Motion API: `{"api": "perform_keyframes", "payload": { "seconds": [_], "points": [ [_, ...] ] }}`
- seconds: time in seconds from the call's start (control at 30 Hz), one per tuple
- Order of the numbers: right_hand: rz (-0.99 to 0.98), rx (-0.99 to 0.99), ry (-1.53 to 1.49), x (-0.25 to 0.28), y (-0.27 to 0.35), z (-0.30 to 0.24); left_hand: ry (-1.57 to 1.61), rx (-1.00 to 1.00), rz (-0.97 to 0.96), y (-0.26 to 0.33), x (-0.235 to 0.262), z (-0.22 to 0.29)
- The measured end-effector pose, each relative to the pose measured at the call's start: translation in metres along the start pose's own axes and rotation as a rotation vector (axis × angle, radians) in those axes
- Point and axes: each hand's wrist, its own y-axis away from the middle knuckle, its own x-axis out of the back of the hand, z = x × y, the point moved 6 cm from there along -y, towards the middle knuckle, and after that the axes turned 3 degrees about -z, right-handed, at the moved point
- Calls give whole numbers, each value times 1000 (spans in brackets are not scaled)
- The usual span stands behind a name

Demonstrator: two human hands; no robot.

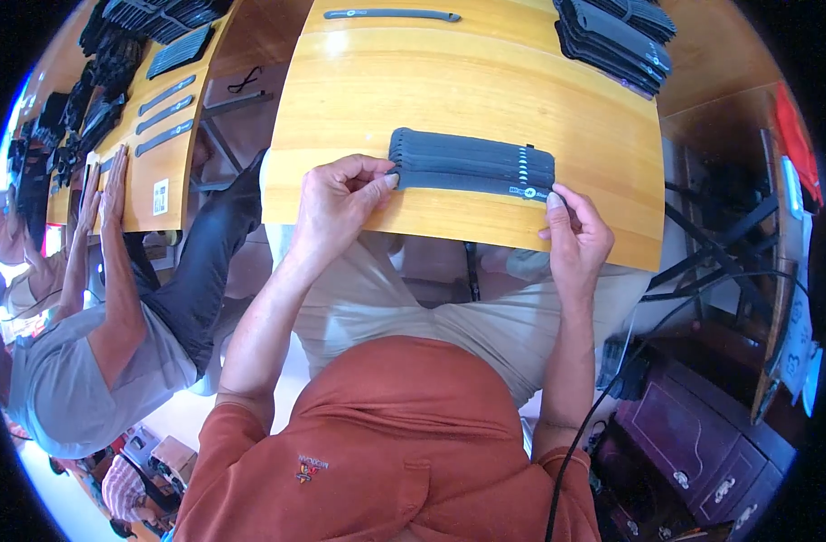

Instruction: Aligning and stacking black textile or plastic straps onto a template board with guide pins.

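Note:
On the table near its front edge lies a row of dark grey fabric straps (pixel 471 163), overlapped like shingles, with small pale marks near their right ends. My left hand (pixel 340 203) pinches the left end of the nearest strap (pixel 458 183) between thumb and fingers. At that strap's right end, beside a light printed mark, my right hand (pixel 580 235) is closed on it with thumb and forefinger. The strap is stretched level between both hands, along the front of the row. A single strap (pixel 392 14) lies apart at the table's far side.
Stacks of dark straps (pixel 611 45) stand at the far right of the wooden table (pixel 340 90). To the left, a co-worker in a grey shirt (pixel 79 379) rests both hands on another table (pixel 164 172) with straps and bundles. A purple cabinet (pixel 693 425) stands at lower right.

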Motion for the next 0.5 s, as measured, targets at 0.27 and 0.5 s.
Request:
{"api": "perform_keyframes", "payload": {
  "seconds": [0.27,0.5],
  "points": [
    [15,77,193,5,-7,3,-35,76,19,-5,-3,0],
    [4,119,245,5,-10,-3,-83,101,-30,-7,-4,1]
  ]
}}
